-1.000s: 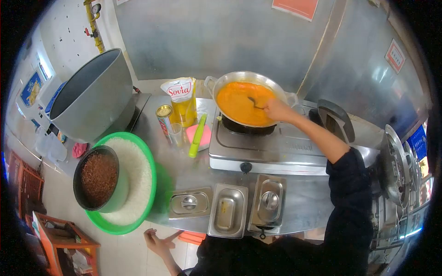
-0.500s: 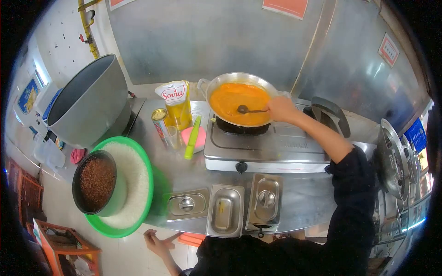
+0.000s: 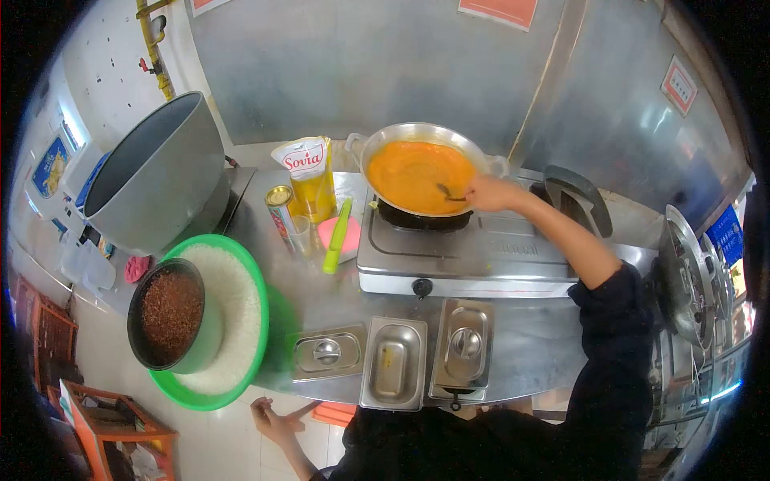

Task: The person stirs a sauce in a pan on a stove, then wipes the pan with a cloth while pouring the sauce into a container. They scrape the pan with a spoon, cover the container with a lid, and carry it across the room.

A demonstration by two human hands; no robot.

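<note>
My right hand (image 3: 491, 194) is closed around the handle of a dark spoon (image 3: 446, 192) at the near right side of the wok (image 3: 383, 143). The spoon's bowl is dipped into thick orange sauce (image 3: 417, 164) that fills much of the wok. The wok stands on the left part of a gas stove (image 3: 513, 248). My left hand (image 3: 277, 423) hangs below the table's front edge, near the green basin, its fingers apart and nothing in them.
A green basin (image 3: 263, 321) holds white rice (image 3: 237, 309) and a pot (image 3: 204, 341) of brown crumbly food. Oil pouch (image 3: 313, 188), can (image 3: 281, 210) and lime-green-handled tool (image 3: 338, 238) stand left of the stove. Steel containers (image 3: 393, 365) line the front edge; a large grey pot (image 3: 160, 176) is left.
My right hand has stayed at the wok's near edge while the spoon's bowl has moved right and sunk deeper into the sauce. My left hand looks unchanged.
</note>
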